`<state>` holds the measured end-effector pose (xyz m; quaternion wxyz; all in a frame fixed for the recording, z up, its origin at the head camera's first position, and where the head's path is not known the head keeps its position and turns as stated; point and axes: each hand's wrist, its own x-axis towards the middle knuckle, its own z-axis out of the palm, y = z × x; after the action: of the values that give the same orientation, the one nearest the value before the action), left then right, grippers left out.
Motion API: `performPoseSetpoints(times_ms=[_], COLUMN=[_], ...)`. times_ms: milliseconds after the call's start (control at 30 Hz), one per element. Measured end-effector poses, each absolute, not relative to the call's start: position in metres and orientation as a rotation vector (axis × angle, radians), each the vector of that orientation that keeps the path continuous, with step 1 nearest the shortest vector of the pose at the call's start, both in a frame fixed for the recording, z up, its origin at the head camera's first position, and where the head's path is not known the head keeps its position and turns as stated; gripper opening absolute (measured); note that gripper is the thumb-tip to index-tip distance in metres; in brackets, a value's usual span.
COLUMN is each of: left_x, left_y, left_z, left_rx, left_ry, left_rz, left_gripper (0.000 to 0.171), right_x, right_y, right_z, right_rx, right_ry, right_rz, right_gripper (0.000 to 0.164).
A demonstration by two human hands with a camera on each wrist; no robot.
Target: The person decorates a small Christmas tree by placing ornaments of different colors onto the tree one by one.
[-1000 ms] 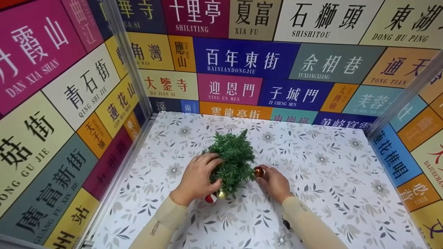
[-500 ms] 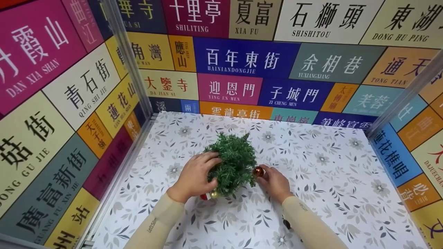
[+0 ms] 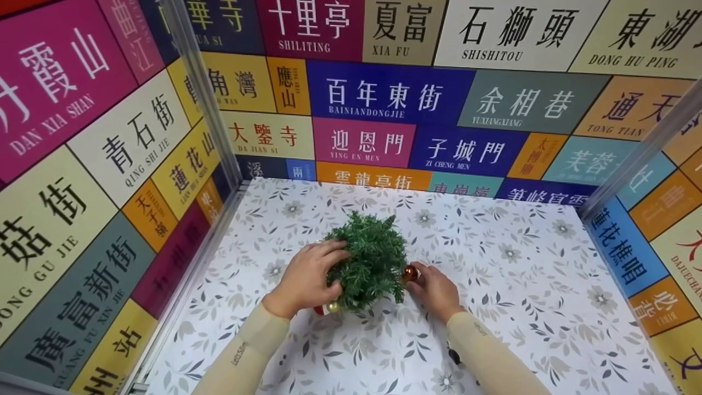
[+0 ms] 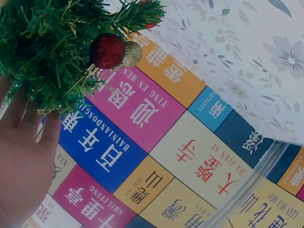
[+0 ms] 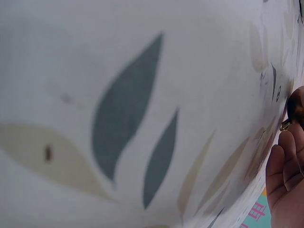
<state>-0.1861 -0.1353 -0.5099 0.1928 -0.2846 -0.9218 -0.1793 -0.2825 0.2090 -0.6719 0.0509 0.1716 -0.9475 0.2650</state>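
A small artificial Christmas tree (image 3: 368,260) is at the middle of the table, seen mostly from above. My left hand (image 3: 307,278) holds its left side, fingers among the branches and thumb at the near side. In the left wrist view, a dark red glitter bauble (image 4: 107,51) hangs on the tree, with a gold glitter bauble (image 4: 135,53) behind it. A small gold ball (image 3: 333,306) shows below my left thumb. My right hand (image 3: 436,289) pinches a shiny copper-coloured bauble (image 3: 409,272) close to the tree's right side. The trunk and base are hidden.
A white cloth with grey leaves and flowers covers the table (image 3: 521,285). Colourful sign-printed walls (image 3: 389,90) enclose its back and sides, with metal posts (image 3: 211,104) at the corners. A small black object (image 3: 454,355) shows beside the right forearm.
The tree has shifted and turned slightly under my left hand, which has moved a little left. The gold ball near the thumb has moved left too. My right hand stays almost still.
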Motion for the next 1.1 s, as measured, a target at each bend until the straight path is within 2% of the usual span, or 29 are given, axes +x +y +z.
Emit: performPoseSetpoints(times_ms=[600, 1100], left_x=[-0.179, -0.175], left_y=[-0.133, -0.124], left_z=[-0.513, -0.51], left_rx=[-0.776, -0.787], left_ry=[-2.525, -2.324], left_rz=[-0.475, -0.479], left_gripper=[0.052, 0.039], right_x=[-0.275, -0.256], right_y=[0.215, 0.228], right_z=[-0.663, -0.637], right_rx=[0.511, 0.649], right_ry=[-2.879, -2.706], right_rz=[0.837, 0.823], right_gripper=[0.056, 0.057])
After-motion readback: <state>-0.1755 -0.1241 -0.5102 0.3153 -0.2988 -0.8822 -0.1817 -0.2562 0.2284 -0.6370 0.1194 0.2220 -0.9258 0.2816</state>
